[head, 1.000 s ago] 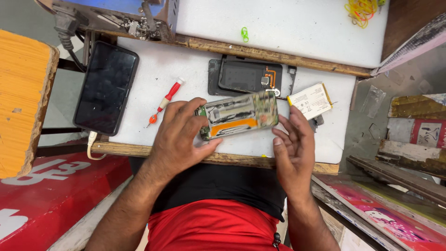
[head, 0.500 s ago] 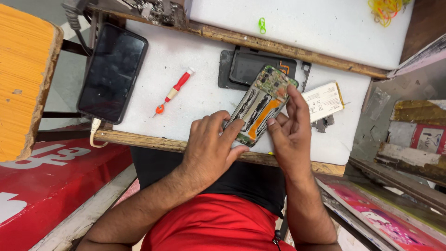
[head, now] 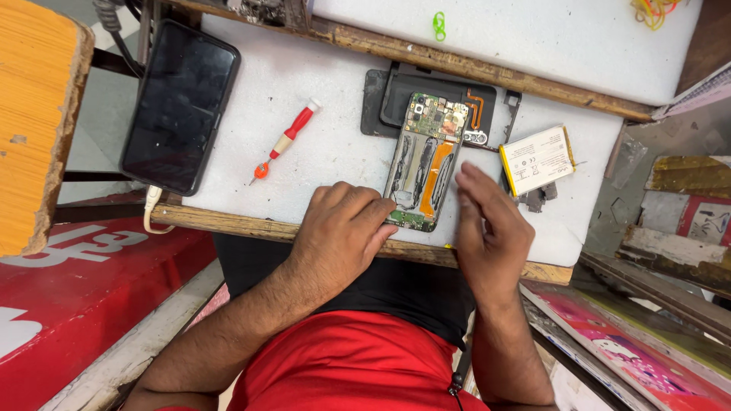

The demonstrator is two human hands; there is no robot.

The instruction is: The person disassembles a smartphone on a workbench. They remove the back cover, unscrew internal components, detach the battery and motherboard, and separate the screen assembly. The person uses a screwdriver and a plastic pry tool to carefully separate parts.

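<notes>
An opened phone body with bare circuit board and orange flex cable lies upright on the white work board, partly over a dark back cover. My left hand rests on the board with its fingertips touching the phone's lower left edge. My right hand hovers just right of the phone, fingers apart, holding nothing. A white and yellow battery lies to the right of the phone.
A red-handled screwdriver lies left of the phone. A black phone with a white cable sits at the board's left edge. An orange wooden stool stands at far left; small dark parts lie below the battery.
The phone body, held tilted in both hands before, now lies flat and upright on the board. My right hand has let go and drawn back to the right.
</notes>
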